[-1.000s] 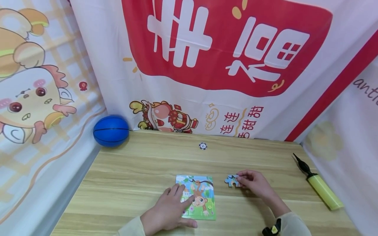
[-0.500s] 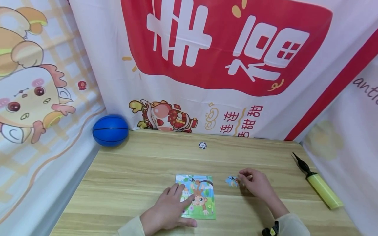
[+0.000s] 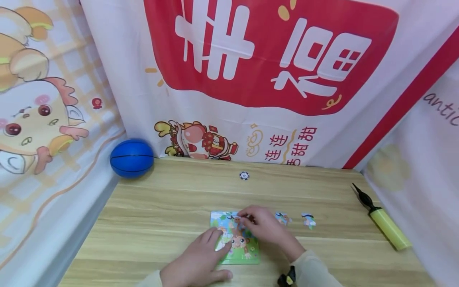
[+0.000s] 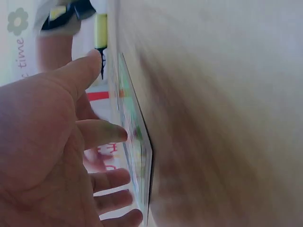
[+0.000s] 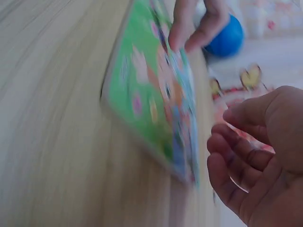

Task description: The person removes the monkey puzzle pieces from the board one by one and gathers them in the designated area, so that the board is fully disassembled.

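Observation:
A square jigsaw puzzle (image 3: 247, 257) with a monkey picture lies on the table in front of me. My left hand (image 3: 195, 255) rests its spread fingers on the puzzle's left part. Over its upper right part is my right hand (image 3: 265, 227), with loosely bent fingers and the thumb close to the index fingertip. No piece shows between those fingertips (image 5: 219, 131) in the right wrist view. Two loose puzzle pieces lie to the right: a puzzle piece (image 3: 282, 218) partly beside the right hand, and another puzzle piece (image 3: 308, 220) farther right.
A blue ball (image 3: 132, 158) sits at the table's far left corner. Near the back edge lies a poker chip (image 3: 244, 175). A yellow balloon pump (image 3: 389, 228) with a black nozzle lies at the right edge. Printed cloths hang around the wooden table (image 3: 161, 207).
My right hand has left the loose pieces and moved left over the puzzle. A second loose piece shows on the right. The left hand stays on the puzzle.

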`<state>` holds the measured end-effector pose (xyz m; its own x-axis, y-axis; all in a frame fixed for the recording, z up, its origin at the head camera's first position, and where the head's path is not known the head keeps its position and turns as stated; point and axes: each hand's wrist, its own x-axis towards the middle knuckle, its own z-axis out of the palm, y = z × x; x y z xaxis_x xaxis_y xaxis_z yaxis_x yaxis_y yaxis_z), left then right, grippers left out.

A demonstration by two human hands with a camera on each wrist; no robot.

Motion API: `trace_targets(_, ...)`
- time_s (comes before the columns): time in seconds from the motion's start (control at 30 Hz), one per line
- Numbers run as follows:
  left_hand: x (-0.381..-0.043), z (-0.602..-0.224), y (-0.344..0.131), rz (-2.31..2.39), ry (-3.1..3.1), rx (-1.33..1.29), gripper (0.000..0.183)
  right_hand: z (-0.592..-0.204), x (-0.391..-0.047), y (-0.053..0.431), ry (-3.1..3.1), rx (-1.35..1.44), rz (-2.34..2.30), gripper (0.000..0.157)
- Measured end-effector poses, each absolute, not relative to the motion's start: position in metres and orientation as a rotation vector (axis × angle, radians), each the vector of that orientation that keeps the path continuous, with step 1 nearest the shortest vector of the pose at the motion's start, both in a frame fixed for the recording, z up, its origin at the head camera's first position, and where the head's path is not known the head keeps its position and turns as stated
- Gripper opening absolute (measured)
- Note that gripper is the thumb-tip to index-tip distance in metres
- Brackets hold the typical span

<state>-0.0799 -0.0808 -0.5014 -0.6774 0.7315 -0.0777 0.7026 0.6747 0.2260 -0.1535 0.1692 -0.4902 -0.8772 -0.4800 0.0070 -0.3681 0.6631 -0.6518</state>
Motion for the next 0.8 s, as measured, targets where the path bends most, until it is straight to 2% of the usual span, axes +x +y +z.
trace_targets(0.17, -0.076, -0.505, -0.079, 0.204, 2.778, 1.344, 0.076, -0.5, -0.159, 0.134, 2.769, -0.777, -0.735, 0.026)
trace_targets(0.43, -0.076, -0.5, -0.081, 0.165, 2.823, 1.382, 0.074, -0.499, -0.158, 0.109, 2.87, -0.744, -0.579, 0.022)
trace_targets(0.63, -0.074, -0.495, -0.085, 0.141, 2.844, 1.375, 0.075, -0.499, -0.167, 0.098, 2.884, -0.703, -0.664, 0.018)
trace_targets(0.8, -0.074, -0.494, -0.087, 0.164, 2.8, 1.34, 0.076, -0.505, -0.175, 0.103, 2.786, -0.62, -0.893, 0.009)
